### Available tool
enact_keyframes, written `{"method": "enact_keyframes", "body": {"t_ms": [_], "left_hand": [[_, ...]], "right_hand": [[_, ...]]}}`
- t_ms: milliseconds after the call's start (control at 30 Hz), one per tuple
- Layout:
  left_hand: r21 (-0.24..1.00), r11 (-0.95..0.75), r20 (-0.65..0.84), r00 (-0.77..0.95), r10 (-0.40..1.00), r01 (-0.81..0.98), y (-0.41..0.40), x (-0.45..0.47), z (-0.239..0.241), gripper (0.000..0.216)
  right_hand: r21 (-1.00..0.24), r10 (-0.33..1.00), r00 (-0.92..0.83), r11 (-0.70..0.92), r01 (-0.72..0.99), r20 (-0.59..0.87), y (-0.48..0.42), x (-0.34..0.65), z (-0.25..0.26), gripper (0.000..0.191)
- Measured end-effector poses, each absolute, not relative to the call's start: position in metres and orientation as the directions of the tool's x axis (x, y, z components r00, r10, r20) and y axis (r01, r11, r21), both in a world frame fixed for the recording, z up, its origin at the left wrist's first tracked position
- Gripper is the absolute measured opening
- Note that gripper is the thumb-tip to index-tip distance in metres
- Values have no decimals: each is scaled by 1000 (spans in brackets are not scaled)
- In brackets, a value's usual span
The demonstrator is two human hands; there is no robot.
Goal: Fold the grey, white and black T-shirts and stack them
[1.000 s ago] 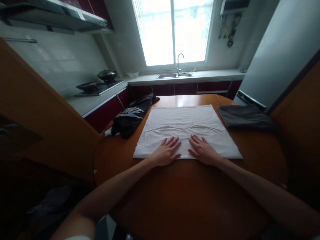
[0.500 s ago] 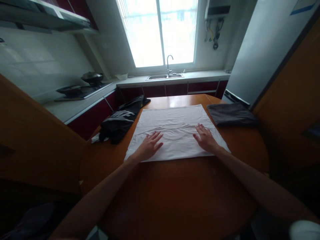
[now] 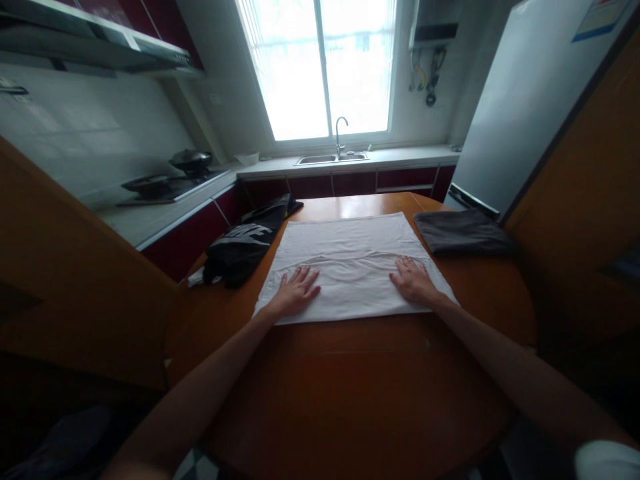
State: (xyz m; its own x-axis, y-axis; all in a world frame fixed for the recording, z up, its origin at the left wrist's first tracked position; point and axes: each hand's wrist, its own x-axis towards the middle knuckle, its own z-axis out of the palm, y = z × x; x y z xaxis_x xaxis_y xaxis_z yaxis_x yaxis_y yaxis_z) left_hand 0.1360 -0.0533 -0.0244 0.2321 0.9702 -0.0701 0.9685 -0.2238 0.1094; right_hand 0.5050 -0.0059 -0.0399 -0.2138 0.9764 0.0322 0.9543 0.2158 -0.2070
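A white folded cloth (image 3: 350, 253) lies spread flat in the middle of a round wooden table (image 3: 360, 387). My left hand (image 3: 295, 293) rests palm down on the cloth's near left part, fingers stretched out. My right hand (image 3: 413, 281) lies flat on the near right part, fingers spread. Neither hand holds anything. A shallow crease runs across the cloth between the two hands.
A black garment with white lettering (image 3: 245, 243) lies crumpled at the table's left edge. A folded grey cloth (image 3: 463, 231) sits at the right. Behind are a counter with a sink (image 3: 333, 158), a stove with pans (image 3: 170, 180) and a tall fridge (image 3: 525, 100).
Both hands have slid apart along the cloth's near edge, from touching side by side at the middle out toward the left and right. The view shifted slightly.
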Motion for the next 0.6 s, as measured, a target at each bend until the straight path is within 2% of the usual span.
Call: {"method": "enact_keyframes", "body": {"t_ms": [600], "left_hand": [[112,-223,-64,231,971,968,-51,134,-29,67]], "right_hand": [[-204,977,-201,210,956,64,-3,506,-48,64]]}}
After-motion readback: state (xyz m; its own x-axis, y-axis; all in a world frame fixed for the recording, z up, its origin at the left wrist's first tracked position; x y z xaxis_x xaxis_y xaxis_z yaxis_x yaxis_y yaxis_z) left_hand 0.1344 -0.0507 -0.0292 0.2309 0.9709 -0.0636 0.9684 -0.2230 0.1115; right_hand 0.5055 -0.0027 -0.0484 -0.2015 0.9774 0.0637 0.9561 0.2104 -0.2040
